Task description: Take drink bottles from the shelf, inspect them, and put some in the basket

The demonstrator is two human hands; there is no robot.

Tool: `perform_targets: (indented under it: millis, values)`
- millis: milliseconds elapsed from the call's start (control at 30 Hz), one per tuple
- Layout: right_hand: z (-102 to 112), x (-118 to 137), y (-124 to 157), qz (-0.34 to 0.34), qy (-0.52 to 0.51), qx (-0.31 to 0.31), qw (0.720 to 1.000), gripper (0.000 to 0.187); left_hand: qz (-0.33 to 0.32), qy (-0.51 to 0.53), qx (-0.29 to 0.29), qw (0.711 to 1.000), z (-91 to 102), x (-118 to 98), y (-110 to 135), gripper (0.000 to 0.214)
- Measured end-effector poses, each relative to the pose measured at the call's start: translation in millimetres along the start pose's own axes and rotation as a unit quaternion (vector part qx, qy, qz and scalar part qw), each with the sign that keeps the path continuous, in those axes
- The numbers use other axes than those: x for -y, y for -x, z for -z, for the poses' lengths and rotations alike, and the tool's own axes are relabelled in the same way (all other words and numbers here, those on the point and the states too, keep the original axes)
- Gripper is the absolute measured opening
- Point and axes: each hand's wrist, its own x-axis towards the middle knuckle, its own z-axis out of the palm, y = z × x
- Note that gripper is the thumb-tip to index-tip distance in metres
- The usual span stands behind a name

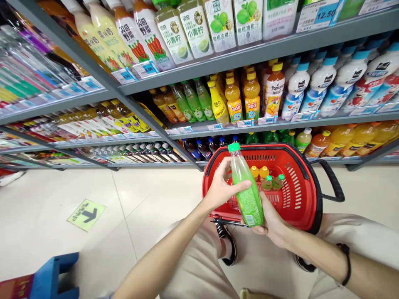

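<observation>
A green drink bottle (247, 199) with a green cap is held tilted above the red shopping basket (302, 199). My left hand (222, 185) is closed around its upper middle, the thumb lying across the label. Lower down, my right hand (271, 216) grips the bottle near its base, its fingers partly hidden behind it. Inside the basket stand two orange-capped bottles (259, 172) and two green-capped bottles (273, 182). The held bottle and my hands cover part of the basket's left side.
Grey shelves (199, 62) full of drink bottles rise in front. The basket's black handle (332, 187) sticks out to the right. A yellow-green arrow sticker (86, 214) marks the floor at left, with a blue stool-like object (56, 276) at the lower left.
</observation>
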Motion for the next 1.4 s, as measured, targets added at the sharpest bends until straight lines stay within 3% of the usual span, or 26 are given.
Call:
perform_targets:
  millis: [167, 300, 533, 667, 800, 1067, 1233, 1400]
  values:
    - [3.7, -3.6, -1.0, -0.008, 0.011, 0.030, 0.999, 0.061, 0.059, 0.068, -0.046, 0.995, 0.3, -2.6, -5.8, 0.043]
    - [4.6, -2.3, -1.3, 0.023, 0.025, 0.073, 0.997, 0.060, 0.097, 0.115, -0.091, 0.984, 5.3, -1.3, -10.3, 0.042]
    - [6.8, 9.7, 6.0, 0.043, 0.047, 0.201, 0.978, 0.076, 0.203, 0.221, -0.150, 0.942, 13.4, -1.1, -15.8, 0.050]
    - [8.0, 9.6, 7.9, 0.076, 0.045, 0.246, 0.965, 0.067, 0.234, 0.266, -0.156, 0.922, 14.7, -1.9, -17.8, 0.048]
    - [6.4, 7.1, 6.2, 0.113, 0.040, 0.232, 0.965, 0.062, 0.230, 0.289, -0.172, 0.913, 16.8, -4.8, -21.1, 0.039]
    - [1.9, 5.3, 9.6, 0.190, 0.063, 0.138, 0.970, 0.058, 0.210, 0.326, -0.170, 0.906, 22.3, -11.8, -24.0, 0.041]
    - [3.4, 0.4, 6.5, 0.178, 0.018, 0.138, 0.974, 0.050, 0.216, 0.337, -0.206, 0.893, 22.5, -15.3, -22.4, 0.037]
    - [5.9, 0.8, 4.4, 0.204, -0.015, 0.128, 0.970, 0.036, 0.206, 0.382, -0.200, 0.878, 26.5, -22.7, -20.8, 0.041]
